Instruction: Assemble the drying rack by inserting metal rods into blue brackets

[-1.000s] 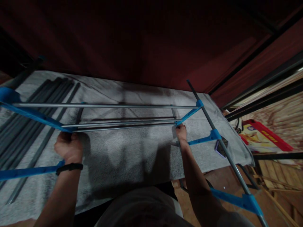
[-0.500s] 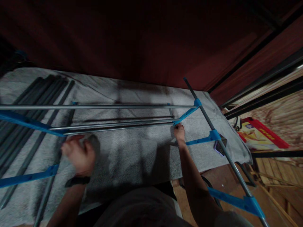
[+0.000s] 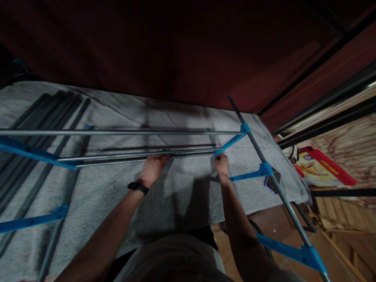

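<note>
A rack frame of grey metal tubes and blue plastic brackets stands over the cloth-covered table. My left hand (image 3: 153, 169), with a black band at the wrist, is closed around the nearest of the crosswise metal tubes (image 3: 190, 156), left of its middle. At that tube's right end, my right hand (image 3: 221, 163) is closed on it, right under the tip of a blue bracket (image 3: 230, 144); its fingertips are partly hidden. Just behind runs a second crosswise tube (image 3: 96, 157). A higher tube (image 3: 129, 132) spans between the frame's two sides.
Several loose grey tubes (image 3: 35, 133) lie on the grey cloth (image 3: 179, 188) at the left. A phone (image 3: 272, 183) lies under the slanting right upright (image 3: 289, 209). Beyond the table's right edge is a red and yellow package (image 3: 326, 168). A dark red curtain (image 3: 164, 51) hangs behind.
My left hand has moved right from the tube's left end, where it was open and blurred, to grip the tube nearer its middle. My right hand stays at the right end.
</note>
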The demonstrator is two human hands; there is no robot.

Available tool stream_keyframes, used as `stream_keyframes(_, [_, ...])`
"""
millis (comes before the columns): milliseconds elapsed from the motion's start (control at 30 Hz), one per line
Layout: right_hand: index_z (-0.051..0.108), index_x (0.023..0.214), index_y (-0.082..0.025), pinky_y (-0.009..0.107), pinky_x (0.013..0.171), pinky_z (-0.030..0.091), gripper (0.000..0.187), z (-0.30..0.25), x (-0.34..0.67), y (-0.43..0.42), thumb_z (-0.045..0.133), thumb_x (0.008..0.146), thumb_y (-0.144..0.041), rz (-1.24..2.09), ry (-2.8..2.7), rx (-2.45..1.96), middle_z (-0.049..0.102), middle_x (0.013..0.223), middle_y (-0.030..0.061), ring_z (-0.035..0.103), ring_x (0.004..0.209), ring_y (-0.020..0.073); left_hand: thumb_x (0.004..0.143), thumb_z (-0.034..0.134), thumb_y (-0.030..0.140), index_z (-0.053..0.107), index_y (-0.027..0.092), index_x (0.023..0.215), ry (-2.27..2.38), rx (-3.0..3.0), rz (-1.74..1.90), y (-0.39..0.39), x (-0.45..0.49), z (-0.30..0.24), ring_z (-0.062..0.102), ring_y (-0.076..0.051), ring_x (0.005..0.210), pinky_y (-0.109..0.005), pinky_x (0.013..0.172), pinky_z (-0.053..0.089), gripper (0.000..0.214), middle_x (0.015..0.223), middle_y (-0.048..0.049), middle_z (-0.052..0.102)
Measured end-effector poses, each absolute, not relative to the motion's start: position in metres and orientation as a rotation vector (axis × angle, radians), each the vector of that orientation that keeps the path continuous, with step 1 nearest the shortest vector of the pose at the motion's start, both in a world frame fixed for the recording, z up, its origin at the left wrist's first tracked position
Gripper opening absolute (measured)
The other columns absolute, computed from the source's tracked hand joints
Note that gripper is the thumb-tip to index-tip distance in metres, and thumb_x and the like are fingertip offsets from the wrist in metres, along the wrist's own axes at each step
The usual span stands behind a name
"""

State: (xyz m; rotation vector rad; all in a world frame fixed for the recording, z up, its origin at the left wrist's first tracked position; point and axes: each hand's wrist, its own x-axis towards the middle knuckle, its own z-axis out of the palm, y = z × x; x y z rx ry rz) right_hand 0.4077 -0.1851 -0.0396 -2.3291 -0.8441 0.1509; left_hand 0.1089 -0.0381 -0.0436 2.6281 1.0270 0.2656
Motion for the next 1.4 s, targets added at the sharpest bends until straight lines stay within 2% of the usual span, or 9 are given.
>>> stream_keyframes(167, [0.066, 0.088, -0.017, 0.027, 0.069, 0.046, 0.024, -0.042, 0.408, -0.185, 0.047, 0.075, -0.019, 0.158, -0.829, -2.348, 0.066, 0.074, 0.0065, 0.06, 0.076, 0.0202, 0.102, 0.042, 0.027, 0.067, 0.018, 0.127, 0.999, 2.579, 0.339, -0.04, 0.106, -0.041, 0.067, -0.026, 0.103, -0.04, 0.096, 0.047, 0.037, 0.112, -0.0113, 0.073])
stream_keyframes(433, [0.067, 0.09, -0.015, 0.027, 0.069, 0.046, 0.026, -0.052, 0.415, -0.183, 0.048, 0.073, -0.015, 0.136, -0.823, -2.377, 0.068, 0.078, 0.0088, 0.061, 0.079, 0.0207, 0.098, 0.047, 0.028, 0.069, 0.023, 0.124, 1.014, 2.527, 0.412, -0.036, 0.109, -0.049, 0.068, -0.028, 0.103, -0.043, 0.097, 0.049, 0.034, 0.109, -0.0113, 0.074])
stream_keyframes(667, [0.068, 0.092, -0.014, 0.028, 0.073, 0.047, 0.03, -0.06, 0.419, -0.184, 0.045, 0.073, -0.012, 0.123, -0.825, -2.409, 0.069, 0.088, 0.0123, 0.063, 0.081, 0.0211, 0.098, 0.044, 0.036, 0.066, 0.023, 0.125, 1.039, 2.522, 0.713, -0.057, 0.079, -0.047, 0.058, -0.028, 0.12, -0.045, 0.107, 0.042, 0.037, 0.127, -0.0103, 0.067])
stream_keyframes(900, [0.066, 0.093, -0.014, 0.03, 0.078, 0.047, 0.029, -0.062, 0.418, -0.185, 0.044, 0.075, -0.012, 0.134, -0.848, -2.405, 0.069, 0.089, 0.0128, 0.062, 0.083, 0.0218, 0.092, 0.05, 0.035, 0.066, 0.017, 0.097, 1.778, 2.122, 1.124, -0.083, -0.023, -0.054, 0.058, -0.031, 0.107, -0.051, 0.099, 0.045, 0.024, 0.099, -0.0126, 0.063])
stream_keyframes(1033, [0.065, 0.096, -0.015, 0.03, 0.079, 0.047, 0.026, -0.061, 0.415, -0.185, 0.046, 0.078, -0.017, 0.124, -0.844, -2.412, 0.068, 0.089, 0.0114, 0.062, 0.086, 0.0224, 0.086, 0.055, 0.033, 0.054, 0.017, 0.109, 2.116, 1.906, 1.2, -0.083, -0.062, -0.053, 0.049, -0.035, 0.123, -0.054, 0.108, 0.039, 0.028, 0.116, -0.0147, 0.055])
stream_keyframes(1133, [0.062, 0.101, -0.014, 0.033, 0.081, 0.048, 0.026, -0.06, 0.409, -0.184, 0.051, 0.081, -0.025, 0.101, -0.822, -2.451, 0.067, 0.096, 0.0125, 0.062, 0.089, 0.0241, 0.08, 0.059, 0.027, 0.044, 0.017, 0.122, 2.181, 1.871, 1.216, -0.073, -0.078, -0.051, 0.045, -0.032, 0.13, -0.051, 0.112, 0.036, 0.045, 0.132, -0.0168, 0.049])
stream_keyframes(1200, [0.06, 0.104, -0.014, 0.035, 0.084, 0.048, 0.028, -0.059, 0.403, -0.181, 0.054, 0.081, -0.03, 0.063, -0.787, -2.491, 0.066, 0.102, 0.0143, 0.062, 0.092, 0.0252, 0.079, 0.059, 0.023, 0.041, 0.017, 0.125, 2.183, 1.821, 1.174, -0.061, -0.085, -0.05, 0.047, -0.03, 0.13, -0.048, 0.112, 0.038, 0.05, 0.134, -0.0158, 0.05])
stream_keyframes(1300, [0.057, 0.109, -0.014, 0.038, 0.089, 0.048, 0.034, -0.058, 0.394, -0.177, 0.055, 0.083, -0.035, 0.002, -0.735, -2.527, 0.063, 0.11, 0.0169, 0.062, 0.098, 0.0275, 0.075, 0.061, 0.019, 0.044, 0.02, 0.121, 2.221, 1.622, 1.015, -0.037, -0.088, -0.049, 0.055, -0.027, 0.12, -0.046, 0.109, 0.042, 0.049, 0.12, -0.0081, 0.059])
stream_keyframes(1400, [0.054, 0.116, -0.012, 0.042, 0.095, 0.046, 0.039, -0.059, 0.388, -0.174, 0.053, 0.084, -0.036, -0.025, -0.703, -2.554, 0.061, 0.116, 0.0202, 0.06, 0.106, 0.0308, 0.071, 0.065, 0.018, 0.048, 0.023, 0.106, 2.28, 1.42, 0.901, -0.017, -0.086, -0.047, 0.061, -0.022, 0.1, -0.044, 0.101, 0.048, 0.039, 0.096, 0.001, 0.061])
